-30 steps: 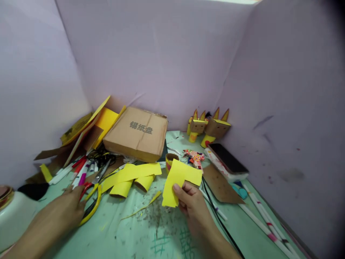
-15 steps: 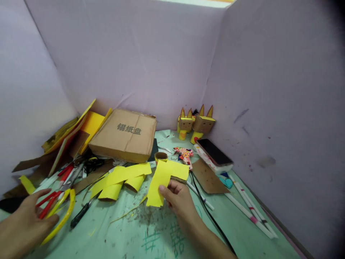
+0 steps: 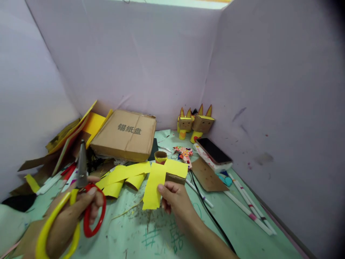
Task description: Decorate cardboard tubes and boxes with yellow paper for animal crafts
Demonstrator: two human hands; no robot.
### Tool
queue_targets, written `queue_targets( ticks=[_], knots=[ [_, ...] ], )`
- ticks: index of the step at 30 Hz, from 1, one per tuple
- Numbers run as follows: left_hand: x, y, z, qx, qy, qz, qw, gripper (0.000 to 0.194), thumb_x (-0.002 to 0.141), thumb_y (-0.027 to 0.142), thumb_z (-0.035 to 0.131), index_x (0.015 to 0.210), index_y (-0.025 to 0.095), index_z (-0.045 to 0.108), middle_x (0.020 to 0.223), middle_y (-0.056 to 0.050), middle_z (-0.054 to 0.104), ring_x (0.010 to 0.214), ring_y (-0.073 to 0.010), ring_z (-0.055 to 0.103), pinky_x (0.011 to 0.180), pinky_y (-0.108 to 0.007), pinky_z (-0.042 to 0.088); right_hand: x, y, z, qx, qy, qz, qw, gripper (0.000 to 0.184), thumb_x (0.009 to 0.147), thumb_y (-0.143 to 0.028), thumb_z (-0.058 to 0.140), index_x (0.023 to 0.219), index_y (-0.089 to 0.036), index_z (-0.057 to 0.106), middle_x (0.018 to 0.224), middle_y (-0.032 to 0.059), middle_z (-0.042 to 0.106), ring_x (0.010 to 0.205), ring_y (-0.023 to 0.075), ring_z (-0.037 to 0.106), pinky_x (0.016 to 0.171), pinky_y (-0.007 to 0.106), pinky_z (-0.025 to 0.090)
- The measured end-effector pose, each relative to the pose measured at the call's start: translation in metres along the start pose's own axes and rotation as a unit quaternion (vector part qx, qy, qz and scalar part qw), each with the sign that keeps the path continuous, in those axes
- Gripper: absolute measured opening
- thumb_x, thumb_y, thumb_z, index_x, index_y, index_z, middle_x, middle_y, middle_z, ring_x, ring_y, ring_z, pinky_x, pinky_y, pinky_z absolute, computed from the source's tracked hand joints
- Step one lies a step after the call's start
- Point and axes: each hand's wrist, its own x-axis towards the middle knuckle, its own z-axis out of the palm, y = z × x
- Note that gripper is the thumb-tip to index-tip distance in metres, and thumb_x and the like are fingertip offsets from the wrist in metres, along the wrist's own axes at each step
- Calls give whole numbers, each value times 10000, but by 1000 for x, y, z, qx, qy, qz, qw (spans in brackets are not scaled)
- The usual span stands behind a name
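Observation:
Scissors [image 3: 82,172] with one yellow and one red handle loop are in my left hand [image 3: 78,208], raised over the left of the table, blades pointing up and looking closed. My right hand [image 3: 174,199] pinches a yellow paper piece [image 3: 154,189] between thumb and fingers at the middle. Behind that paper is a small box [image 3: 176,171] with a yellow top and a brown cardboard side, partly covered by the hand. A cardboard tube [image 3: 161,156] stands just beyond the paper. Yellow-wrapped tubes [image 3: 136,181] and a yellow paper strip [image 3: 122,173] lie between my hands.
A cardboard box [image 3: 124,135] stands at the back left beside stacked yellow sheets [image 3: 93,124]. Two horned cardboard figures [image 3: 203,124] are in the back corner. A patterned glue gun [image 3: 185,154], its black cord [image 3: 207,210], a phone [image 3: 214,151] and markers [image 3: 252,203] lie at right.
My left hand has picked the scissors up from the table at left and turned them blades-up, moving toward the middle. My right hand keeps its hold on the yellow paper. The camera has turned left to right.

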Motion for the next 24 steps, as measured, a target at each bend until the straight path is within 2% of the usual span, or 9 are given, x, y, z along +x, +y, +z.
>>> queue_targets(
  ticks=[3, 6, 10, 13, 16, 18, 20, 22, 24],
  knots=[
    [0, -5, 17, -15, -48, -23, 998, 659, 470, 453, 784, 987, 214, 451, 560, -31, 681, 519, -244, 638, 487, -328, 529, -1, 0, 2, 8, -6, 3, 1000, 320, 666, -445, 633, 577, -152, 544, 374, -68, 452, 316, 45, 347, 329, 168, 247],
    [7, -20, 26, -75, -106, -69, 989, 640, 515, 387, 791, 1025, 222, 443, 738, -85, 721, 724, -286, 681, 652, -401, 549, -2, 0, 4, 19, -8, 5, 1000, 309, 653, -440, 646, 596, -156, 540, 382, -68, 465, 316, 50, 361, 320, 166, 280],
    [6, -35, 45, -96, -178, -39, 979, 563, 457, 307, 830, 898, 233, 488, 699, -36, 674, 651, -227, 649, 463, -273, 502, -2, 0, 6, 30, -6, 1, 1000, 315, 628, -448, 659, 620, -153, 546, 405, -58, 495, 330, 63, 404, 325, 174, 341],
    [-12, -33, 63, -106, -191, -20, 976, 444, 600, 338, 761, 943, 230, 501, 628, 29, 593, 487, -138, 566, 422, -237, 467, -3, -1, 6, 32, -8, -1, 999, 316, 619, -439, 669, 653, -143, 563, 437, -46, 526, 349, 72, 442, 344, 181, 376],
    [-28, -23, 73, -141, -155, -88, 974, 362, 671, 287, 706, 953, 212, 491, 566, 46, 559, 428, -113, 512, 405, -223, 443, -5, -1, 5, 26, -12, 0, 1000, 320, 617, -437, 681, 641, -139, 568, 435, -44, 525, 341, 69, 431, 341, 182, 358],
    [-28, -15, 68, -203, -106, -137, 964, 294, 691, 190, 650, 937, 185, 488, 594, -1, 605, 467, -144, 551, 421, -245, 464, -6, 1, 4, 20, -12, 0, 1000, 324, 620, -441, 687, 609, -145, 555, 404, -54, 499, 326, 64, 409, 334, 179, 326],
    [-17, -6, 53, -282, -28, -125, 951, 188, 719, 94, 546, 885, 162, 489, 656, -54, 638, 544, -173, 598, 478, -277, 507, -6, 3, 3, 15, -14, -1, 1000, 328, 629, -441, 690, 585, -151, 542, 383, -63, 477, 325, 61, 396, 338, 178, 306],
    [2, 4, 30, -339, 74, -71, 935, 146, 759, 28, 429, 808, 156, 480, 700, -62, 633, 587, -148, 601, 550, -277, 537, -6, 6, 2, 10, -20, -6, 1000, 329, 648, -439, 684, 578, -154, 537, 389, -63, 477, 336, 60, 395, 352, 178, 304],
    [24, 17, 4, -327, 123, -77, 934, 177, 774, -10, 370, 745, 140, 460, 726, -66, 614, 592, -123, 589, 555, -261, 544, -6, 9, 2, 4, -30, -9, 1000, 331, 658, -444, 680, 582, -154, 539, 394, -63, 475, 341, 60, 392, 357, 180, 296]
  ],
)
